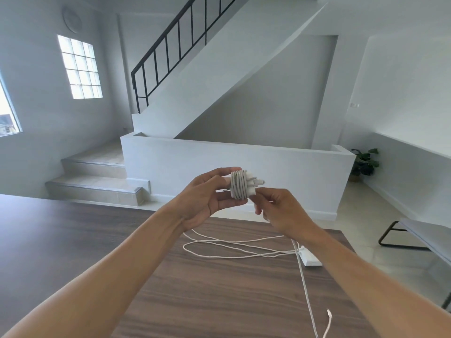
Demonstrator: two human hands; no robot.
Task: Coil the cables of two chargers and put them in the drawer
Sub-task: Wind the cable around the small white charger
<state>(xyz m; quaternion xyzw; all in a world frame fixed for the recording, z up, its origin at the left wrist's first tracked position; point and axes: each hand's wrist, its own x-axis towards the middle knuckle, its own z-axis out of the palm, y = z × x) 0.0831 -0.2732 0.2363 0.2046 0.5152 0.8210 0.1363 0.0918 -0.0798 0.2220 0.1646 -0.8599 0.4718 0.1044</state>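
Observation:
My left hand holds a white charger up above the table, its white cable wound around it in several tight turns. My right hand pinches the lower right side of that bundle, where the cable's end sticks out. On the brown wooden table lies the second white charger at the right edge. Its long white cable sprawls in loose loops to the left, and one strand runs toward the near edge, ending in a small plug. No drawer is in view.
Beyond the table stand a white half wall, steps and a staircase with a black railing. A bench with black legs stands at the right, and a potted plant sits in the far corner.

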